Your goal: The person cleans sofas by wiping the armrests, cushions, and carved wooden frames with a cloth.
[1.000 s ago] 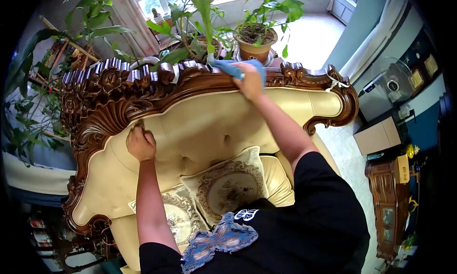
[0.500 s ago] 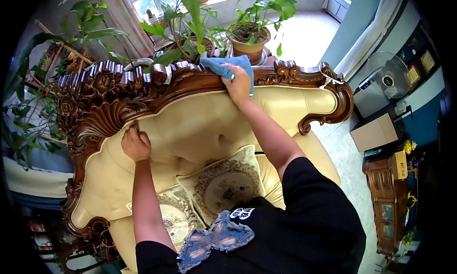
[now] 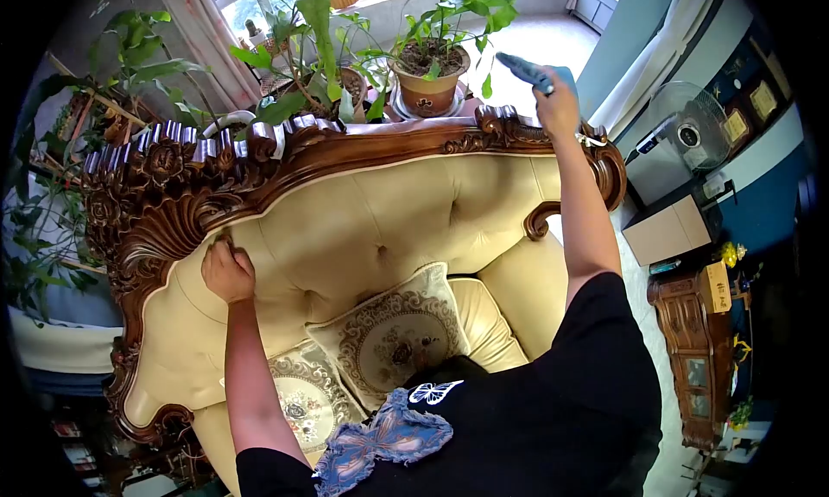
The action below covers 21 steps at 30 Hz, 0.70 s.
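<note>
My right hand (image 3: 557, 108) holds a blue cloth (image 3: 525, 69) above the right end of the sofa's carved wooden top rail (image 3: 389, 141). The cloth sticks out to the left of the fingers, and a ring shows on one of them. Over on the left, my left hand (image 3: 229, 271) rests with curled fingers against the cream leather backrest (image 3: 345, 212), just under the carved shell. Whether anything is in it cannot be seen. Two patterned cushions (image 3: 401, 341) lean on the sofa below.
Potted plants (image 3: 429, 91) stand close behind the rail, with more foliage at the left. A fan (image 3: 688, 136), a cardboard box (image 3: 667, 234) and a wooden cabinet (image 3: 693, 350) are on the right.
My right hand has moved right along the rail with the blue cloth and is now raised above it. My left hand stays at the same place on the backrest; the view has shifted slightly.
</note>
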{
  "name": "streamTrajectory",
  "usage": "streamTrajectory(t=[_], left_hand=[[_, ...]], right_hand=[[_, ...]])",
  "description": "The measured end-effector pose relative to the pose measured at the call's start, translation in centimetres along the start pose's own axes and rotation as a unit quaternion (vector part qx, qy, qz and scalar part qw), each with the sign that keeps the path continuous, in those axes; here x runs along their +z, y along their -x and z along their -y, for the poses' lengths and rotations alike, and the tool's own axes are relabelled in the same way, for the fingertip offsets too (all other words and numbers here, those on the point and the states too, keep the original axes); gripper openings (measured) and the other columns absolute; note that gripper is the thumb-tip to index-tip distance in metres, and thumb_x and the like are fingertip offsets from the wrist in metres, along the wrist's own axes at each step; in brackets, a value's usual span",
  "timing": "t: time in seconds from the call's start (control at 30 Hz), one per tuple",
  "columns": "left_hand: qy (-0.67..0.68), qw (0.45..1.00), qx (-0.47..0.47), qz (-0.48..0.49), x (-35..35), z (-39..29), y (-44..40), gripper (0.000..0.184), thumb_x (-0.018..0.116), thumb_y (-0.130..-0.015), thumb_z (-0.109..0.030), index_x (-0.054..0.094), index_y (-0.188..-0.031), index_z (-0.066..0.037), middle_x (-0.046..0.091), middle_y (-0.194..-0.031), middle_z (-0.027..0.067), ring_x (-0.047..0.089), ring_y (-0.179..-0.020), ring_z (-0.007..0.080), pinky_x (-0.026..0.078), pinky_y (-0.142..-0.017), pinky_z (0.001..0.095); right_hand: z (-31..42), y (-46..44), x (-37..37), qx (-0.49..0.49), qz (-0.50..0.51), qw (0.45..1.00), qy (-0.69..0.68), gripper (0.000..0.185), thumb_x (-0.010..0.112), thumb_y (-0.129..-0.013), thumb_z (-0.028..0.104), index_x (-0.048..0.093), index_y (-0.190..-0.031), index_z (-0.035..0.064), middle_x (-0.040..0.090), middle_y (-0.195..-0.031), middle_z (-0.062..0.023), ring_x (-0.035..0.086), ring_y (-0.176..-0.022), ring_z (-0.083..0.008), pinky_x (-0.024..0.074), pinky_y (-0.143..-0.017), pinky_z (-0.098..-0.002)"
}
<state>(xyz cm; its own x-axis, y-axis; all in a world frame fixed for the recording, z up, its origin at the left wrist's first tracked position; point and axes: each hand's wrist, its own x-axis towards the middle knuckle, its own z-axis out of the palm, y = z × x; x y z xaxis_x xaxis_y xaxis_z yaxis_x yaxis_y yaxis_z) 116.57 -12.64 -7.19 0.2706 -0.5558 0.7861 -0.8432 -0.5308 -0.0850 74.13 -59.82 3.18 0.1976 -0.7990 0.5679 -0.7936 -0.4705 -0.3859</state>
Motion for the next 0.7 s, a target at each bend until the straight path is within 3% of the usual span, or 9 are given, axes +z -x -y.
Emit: streamTrajectory(t=[0.07,0.13,0.17,0.33,0.43,0.47,0.53,0.6,0.7], left_hand=[[0.001,1.0,-0.012,0.009,0.5,0.4,0.3,0.022,0.054,-0.081,-0.016,0.059,-0.099,-0.004,0.06,-0.088,0.0132,0.057,-0.082,0.0355,0.047,-0.076,0.0456],[-0.009,1.0,-0.017,0.014,0.2,0.1,0.0,0.023,0.054,-0.081,-0.017,0.059,-0.1,-0.004,0.06,-0.089,0.0134,0.058,-0.083,0.0356,0.047,-0.076,0.0457],[-0.019,0.999,-0.021,0.024,0.0,0.0,0.1,0.023,0.053,-0.082,-0.017,0.059,-0.1,-0.004,0.061,-0.089,0.0135,0.058,-0.083,0.0357,0.047,-0.076,0.0459],[-0.01,1.0,-0.01,-0.001,0.4,0.1,0.1,0.024,0.053,-0.083,-0.018,0.058,-0.102,-0.004,0.061,-0.089,0.0141,0.058,-0.085,0.0366,0.046,-0.077,0.0467],[0.002,1.0,0.001,-0.013,0.2,-0.1,0.0,0.024,0.052,-0.083,-0.018,0.058,-0.102,-0.004,0.06,-0.089,0.015,0.058,-0.085,0.0371,0.046,-0.077,0.0473],[0.007,1.0,-0.003,-0.005,0.1,-0.2,-0.1,0.024,0.052,-0.083,-0.018,0.057,-0.102,-0.004,0.06,-0.089,0.0156,0.058,-0.085,0.0375,0.046,-0.077,0.0478],[-0.003,1.0,-0.011,0.016,0.0,-0.1,0.0,0.022,0.052,-0.083,-0.018,0.057,-0.1,-0.003,0.06,-0.088,0.0163,0.058,-0.085,0.0379,0.046,-0.076,0.048],[-0.014,0.999,-0.019,0.036,0.0,-0.1,0.1,0.021,0.052,-0.084,-0.018,0.057,-0.098,-0.003,0.06,-0.087,0.0171,0.057,-0.084,0.0383,0.046,-0.076,0.0482],[0.001,1.0,-0.003,0.017,0.0,-0.1,-0.1,0.025,0.051,-0.087,-0.015,0.057,-0.105,0.001,0.061,-0.089,0.0206,0.058,-0.083,0.0425,0.046,-0.072,0.0506]], right_hand=[[-3.2,0.1,4.2,0.103,0.167,0.976,-0.093,0.043,0.067,-0.087,0.034,0.063,-0.127,0.0191,0.071,-0.09,-0.0167,0.069,-0.086,-0.035,0.0534,-0.076,-0.0446],[-3.2,2.7,8.3,0.024,0.05,0.997,0.044,0.043,0.068,-0.086,0.033,0.063,-0.127,0.0195,0.071,-0.089,-0.017,0.068,-0.088,-0.0381,0.0535,-0.079,-0.0461],[-2.5,3.4,8.0,0.075,0.029,0.997,0.01,0.045,0.069,-0.085,0.032,0.062,-0.127,0.0185,0.072,-0.093,-0.0172,0.068,-0.089,-0.0374,0.0535,-0.079,-0.0461],[-0.4,6.9,3.6,0.072,0.057,0.994,0.066,0.042,0.072,-0.082,0.03,0.066,-0.12,0.0145,0.072,-0.093,-0.018,0.068,-0.09,-0.0383,0.0531,-0.08,-0.0466],[-3.8,7.1,0.8,0.093,0.081,0.983,-0.133,0.036,0.068,-0.079,0.025,0.07,-0.11,0.0063,0.072,-0.088,-0.0196,0.069,-0.083,-0.0363,0.0535,-0.079,-0.0444],[-4.8,6.0,-1.4,0.163,0.148,0.962,-0.16,0.041,0.067,-0.079,0.024,0.069,-0.114,0.004,0.072,-0.09,-0.0192,0.069,-0.08,-0.0332,0.0532,-0.079,-0.0434],[-8.5,4.6,-2.8,0.128,-0.017,0.962,-0.24,0.041,0.07,-0.079,0.022,0.068,-0.114,0.0,0.072,-0.088,-0.0141,0.068,-0.077,-0.026,0.0528,-0.074,-0.0402],[-3.8,3.7,-9.9,0.149,-0.105,0.927,-0.329,0.035,0.068,-0.083,0.009,0.066,-0.117,-0.0008,0.071,-0.088,-0.0094,0.065,-0.077,-0.0197,0.0521,-0.071,-0.0338],[-4.2,1.7,-12.6,0.04,-0.302,0.931,-0.201,0.04,0.07,-0.084,0.003,0.065,-0.124,0.0089,0.073,-0.094,-0.0118,0.069,-0.085,-0.017,0.0525,-0.076,-0.032]])
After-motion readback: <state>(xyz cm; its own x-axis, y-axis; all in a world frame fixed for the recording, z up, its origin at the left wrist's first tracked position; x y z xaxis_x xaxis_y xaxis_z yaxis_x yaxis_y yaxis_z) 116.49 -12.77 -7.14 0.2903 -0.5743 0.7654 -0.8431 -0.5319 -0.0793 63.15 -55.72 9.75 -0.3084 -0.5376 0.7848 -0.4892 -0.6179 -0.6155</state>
